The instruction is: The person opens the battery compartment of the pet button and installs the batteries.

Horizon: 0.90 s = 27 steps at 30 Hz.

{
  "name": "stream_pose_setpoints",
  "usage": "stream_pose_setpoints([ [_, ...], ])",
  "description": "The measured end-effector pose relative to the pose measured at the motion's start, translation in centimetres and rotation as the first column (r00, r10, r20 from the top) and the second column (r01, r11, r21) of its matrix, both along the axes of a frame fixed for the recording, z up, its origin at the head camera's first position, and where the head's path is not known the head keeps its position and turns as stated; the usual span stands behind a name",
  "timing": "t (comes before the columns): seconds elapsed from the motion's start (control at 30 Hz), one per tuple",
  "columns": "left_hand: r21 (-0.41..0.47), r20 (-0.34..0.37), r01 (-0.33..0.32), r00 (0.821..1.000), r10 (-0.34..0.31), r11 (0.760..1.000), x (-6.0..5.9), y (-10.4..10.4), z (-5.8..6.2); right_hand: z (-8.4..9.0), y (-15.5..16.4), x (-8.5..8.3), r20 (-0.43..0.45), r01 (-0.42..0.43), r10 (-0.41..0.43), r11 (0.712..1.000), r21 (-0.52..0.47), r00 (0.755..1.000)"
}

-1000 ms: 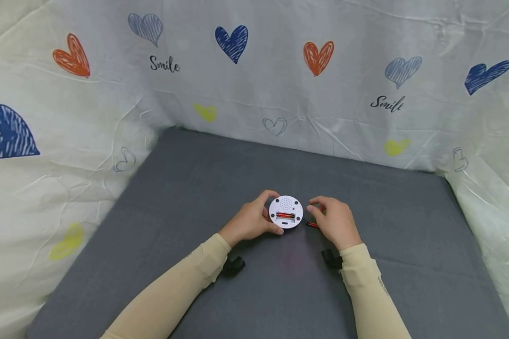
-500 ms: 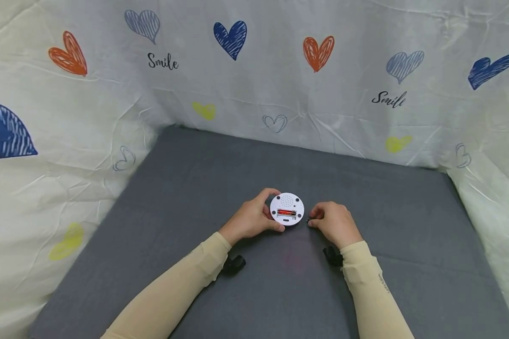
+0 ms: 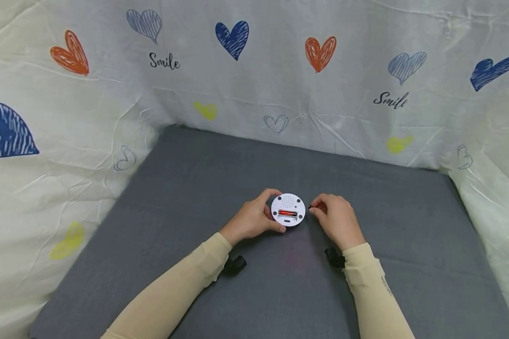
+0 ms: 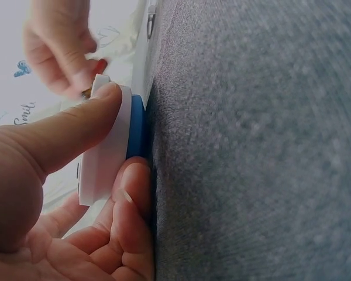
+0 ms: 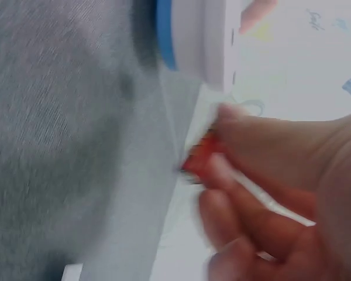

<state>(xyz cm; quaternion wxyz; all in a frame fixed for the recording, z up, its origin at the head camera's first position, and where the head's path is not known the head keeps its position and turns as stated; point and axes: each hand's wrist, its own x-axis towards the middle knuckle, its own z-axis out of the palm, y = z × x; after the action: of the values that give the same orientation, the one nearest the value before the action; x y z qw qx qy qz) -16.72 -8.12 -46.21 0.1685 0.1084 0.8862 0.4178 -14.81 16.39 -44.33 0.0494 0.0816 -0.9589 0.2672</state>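
Red battery point(image 3: 310, 207) pinched in right hand point(image 3: 337, 221), beside left hand point(image 3: 251, 219)-gripped white disc point(image 3: 288, 210).

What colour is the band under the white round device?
Blue; the band shows best in the left wrist view.

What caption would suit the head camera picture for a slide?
Left hand steadies a round white device with one red battery fitted; right hand pinches a second battery beside it.
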Motion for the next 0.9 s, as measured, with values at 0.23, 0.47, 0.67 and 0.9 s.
stream_pose_setpoints([
  [0.23,0.003,-0.005,0.016,1.000,-0.016,1.000,0.1,0.0,-0.1,0.0,-2.7,0.7,-0.162,-0.149,0.138,0.987,-0.058,0.977],
  [0.47,0.028,-0.026,0.024,0.999,-0.023,0.999,0.1,-0.3,-0.2,-1.0,-4.6,1.4,-0.235,-0.258,0.239,0.965,-0.053,0.942],
  [0.67,0.037,-0.032,0.033,0.999,-0.032,0.999,0.2,-0.4,-0.3,-1.9,-5.0,1.6,-0.257,-0.271,0.249,0.961,-0.052,0.934],
  [0.9,0.057,-0.027,0.032,0.999,-0.031,0.998,0.1,-0.4,-0.3,-1.9,-5.0,1.3,-0.253,-0.260,0.246,0.965,-0.021,0.935],
])
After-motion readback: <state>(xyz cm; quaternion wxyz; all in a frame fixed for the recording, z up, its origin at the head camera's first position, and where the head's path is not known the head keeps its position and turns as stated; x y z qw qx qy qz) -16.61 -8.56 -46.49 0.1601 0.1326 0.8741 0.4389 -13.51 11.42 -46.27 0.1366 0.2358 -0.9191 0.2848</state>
